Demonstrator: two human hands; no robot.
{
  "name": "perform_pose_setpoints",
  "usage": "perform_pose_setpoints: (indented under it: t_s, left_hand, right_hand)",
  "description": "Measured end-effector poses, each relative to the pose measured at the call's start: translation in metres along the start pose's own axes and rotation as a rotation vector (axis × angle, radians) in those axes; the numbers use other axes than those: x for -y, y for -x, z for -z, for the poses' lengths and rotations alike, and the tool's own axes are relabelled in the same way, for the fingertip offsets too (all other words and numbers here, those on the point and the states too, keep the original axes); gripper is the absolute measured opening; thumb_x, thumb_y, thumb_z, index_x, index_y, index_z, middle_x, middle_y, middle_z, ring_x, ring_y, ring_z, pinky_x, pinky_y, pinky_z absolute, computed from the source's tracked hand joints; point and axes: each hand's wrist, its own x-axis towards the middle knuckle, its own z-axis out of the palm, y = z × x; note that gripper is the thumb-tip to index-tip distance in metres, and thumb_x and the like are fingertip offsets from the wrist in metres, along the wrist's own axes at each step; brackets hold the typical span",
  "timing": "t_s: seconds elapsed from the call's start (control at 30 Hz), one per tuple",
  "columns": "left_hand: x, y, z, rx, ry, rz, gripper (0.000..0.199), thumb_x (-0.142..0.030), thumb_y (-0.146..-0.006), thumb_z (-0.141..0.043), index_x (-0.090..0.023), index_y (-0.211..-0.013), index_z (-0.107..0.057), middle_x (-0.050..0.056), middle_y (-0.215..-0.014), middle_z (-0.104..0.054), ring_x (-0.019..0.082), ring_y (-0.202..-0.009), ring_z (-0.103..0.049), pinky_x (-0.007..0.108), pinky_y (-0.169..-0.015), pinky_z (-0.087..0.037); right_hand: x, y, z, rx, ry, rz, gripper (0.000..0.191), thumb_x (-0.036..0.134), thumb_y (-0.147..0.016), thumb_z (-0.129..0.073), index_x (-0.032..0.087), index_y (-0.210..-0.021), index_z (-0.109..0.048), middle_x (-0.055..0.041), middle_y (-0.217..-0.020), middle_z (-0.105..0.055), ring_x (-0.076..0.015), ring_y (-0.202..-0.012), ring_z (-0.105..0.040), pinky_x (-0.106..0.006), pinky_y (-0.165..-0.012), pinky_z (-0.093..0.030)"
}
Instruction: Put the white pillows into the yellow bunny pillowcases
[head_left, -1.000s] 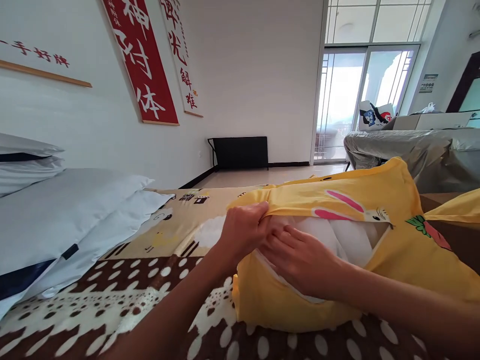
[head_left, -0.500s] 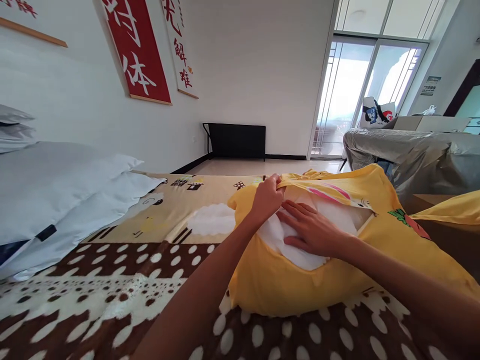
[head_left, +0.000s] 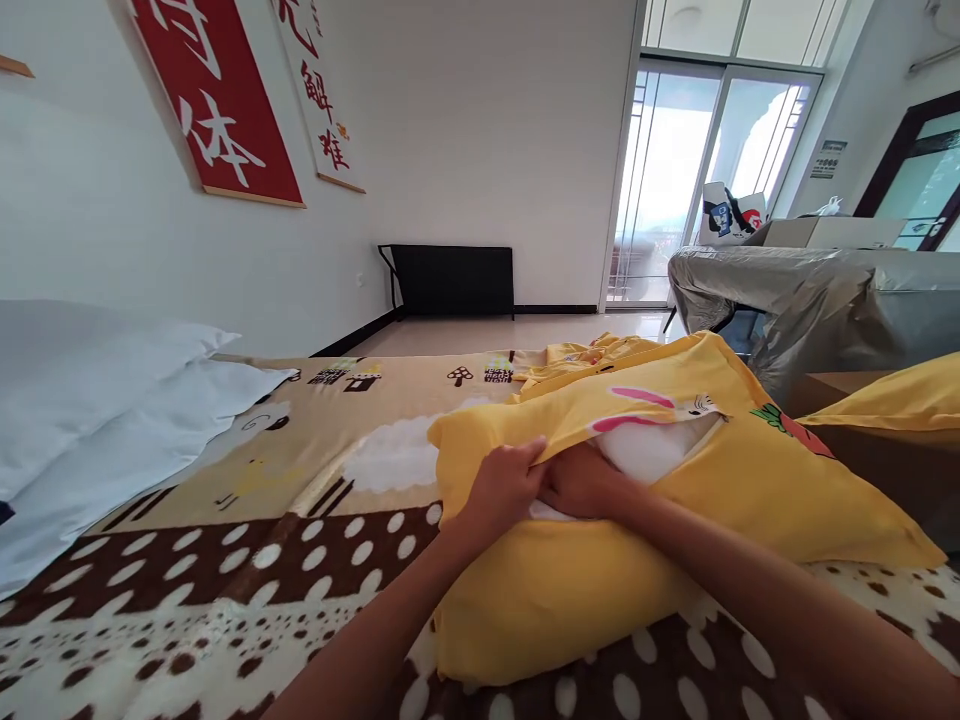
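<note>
A plump yellow pillowcase [head_left: 570, 600] with a rabbit and carrot print lies on the patterned blanket, a white pillow [head_left: 652, 450] showing through its slit-like opening. My left hand [head_left: 506, 485] is closed on the upper edge of that opening, thumb on top. Close beside it, my right hand [head_left: 585, 482] reaches into the opening over the white pillow. Its fingers are tucked under the yellow flap, so their grip is hidden.
White pillows or cushions [head_left: 112, 400] are stacked at the left on the blanket [head_left: 315, 570]. More yellow cloth [head_left: 600, 350] lies behind the pillowcase. At right are a cardboard box [head_left: 855, 480] with yellow fabric and a plastic-covered table [head_left: 810, 290].
My right hand has gone from lying spread on the white pillow to reaching under the flap beside my left hand. The flap has come down over more of the pillow.
</note>
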Motion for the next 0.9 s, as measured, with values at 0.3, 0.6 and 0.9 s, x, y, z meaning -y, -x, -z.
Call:
perform_pose_setpoints:
  t_s: [0.3, 0.6, 0.9]
  left_hand:
    - [0.019, 0.013, -0.01, -0.126, -0.016, -0.059, 0.021, -0.019, -0.082, -0.041, -0.02, -0.062, -0.04, -0.003, -0.055, -0.054, 0.013, -0.051, -0.049, 0.024, -0.052, -0.027]
    - [-0.011, 0.034, -0.003, -0.31, -0.299, -0.475, 0.015, -0.009, -0.074, -0.047, -0.021, -0.066, -0.046, -0.002, -0.053, -0.055, 0.015, -0.048, -0.051, 0.029, -0.049, -0.023]
    - [0.003, -0.033, 0.105, -0.861, -0.174, -0.17, 0.027, -0.02, -0.08, -0.047, -0.02, -0.058, -0.031, -0.007, -0.048, -0.024, 0.009, -0.044, -0.022, 0.022, -0.049, -0.023]
  right_hand:
    - [-0.056, 0.104, 0.056, -0.314, 0.467, -0.13, 0.028, 0.023, -0.087, -0.046, 0.014, -0.111, -0.056, -0.0127, -0.104, -0.062, -0.0247, -0.098, -0.055, -0.039, -0.086, -0.043]
    - [-0.152, 0.139, 0.08, -0.178, 0.604, -0.727, 0.024, 0.012, -0.081, -0.042, 0.013, -0.1, -0.057, -0.0138, -0.095, -0.064, -0.0249, -0.083, -0.059, -0.03, -0.059, -0.036]
    - [-0.132, 0.1, 0.138, -0.446, 0.428, -0.705, 0.036, 0.018, -0.068, -0.044, 0.019, -0.1, -0.06, -0.0074, -0.076, -0.063, -0.023, -0.071, -0.056, -0.028, -0.061, -0.036]
